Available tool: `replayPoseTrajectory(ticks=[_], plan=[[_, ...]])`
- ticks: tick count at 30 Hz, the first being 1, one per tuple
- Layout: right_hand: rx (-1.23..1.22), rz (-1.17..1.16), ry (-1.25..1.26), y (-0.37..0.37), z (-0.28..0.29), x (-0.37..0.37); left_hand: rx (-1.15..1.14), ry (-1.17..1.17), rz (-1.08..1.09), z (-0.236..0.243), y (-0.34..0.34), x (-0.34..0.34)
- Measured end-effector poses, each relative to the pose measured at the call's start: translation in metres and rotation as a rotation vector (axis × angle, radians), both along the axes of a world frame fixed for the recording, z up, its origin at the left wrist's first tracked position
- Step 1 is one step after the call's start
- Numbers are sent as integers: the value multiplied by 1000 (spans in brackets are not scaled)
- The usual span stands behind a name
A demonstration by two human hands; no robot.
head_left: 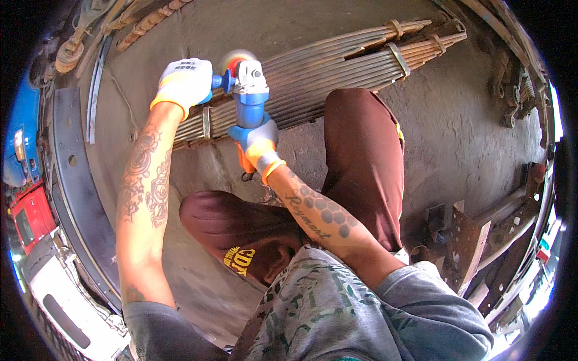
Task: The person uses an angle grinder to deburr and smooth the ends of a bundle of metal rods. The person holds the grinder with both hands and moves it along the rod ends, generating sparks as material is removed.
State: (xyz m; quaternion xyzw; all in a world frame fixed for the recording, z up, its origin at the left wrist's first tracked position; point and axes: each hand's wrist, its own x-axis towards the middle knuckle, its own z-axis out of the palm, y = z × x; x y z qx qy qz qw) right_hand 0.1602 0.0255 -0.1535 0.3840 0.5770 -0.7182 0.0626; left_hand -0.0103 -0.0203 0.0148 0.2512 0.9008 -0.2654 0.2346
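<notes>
Out ahead I hold a blue angle grinder [250, 107] with a silver-grey head. My left hand [186, 82], in a white and orange work glove, is closed around its blue side handle [223, 81]. My right hand [260, 142], in a grey, blue and orange glove, wraps the grinder's body. The reddish disc [236, 61] looks blurred at its rim, over the left part of the leaf spring stacks [337, 75] on the floor. Metal clamps [398, 60] band the leaves, which look greyer toward the middle and rustier at the right ends. Whether the disc touches them cannot be made out.
My bent knees [364, 126] are close to the springs' near side. A long dark metal beam [73, 159] runs along the left, and rusty steel parts [472, 246] are at the right. Vehicles, including a white one [75, 307], stand beyond the beam. A rusty round part [70, 57] is at the far left.
</notes>
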Motion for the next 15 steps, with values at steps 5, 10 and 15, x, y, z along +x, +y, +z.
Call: replayPoseTrajectory(ticks=[5, 10, 15], plan=[[-35, -67, -17, -17, 5, 3, -41, -3, -26, 2, 3, 0], [25, -47, -91, -1, 2, 13, -19, -32, -65, 1, 24, 10], [-106, -139, -60, 1, -9, 10, -54, 23, -204, 14, 60, 11]])
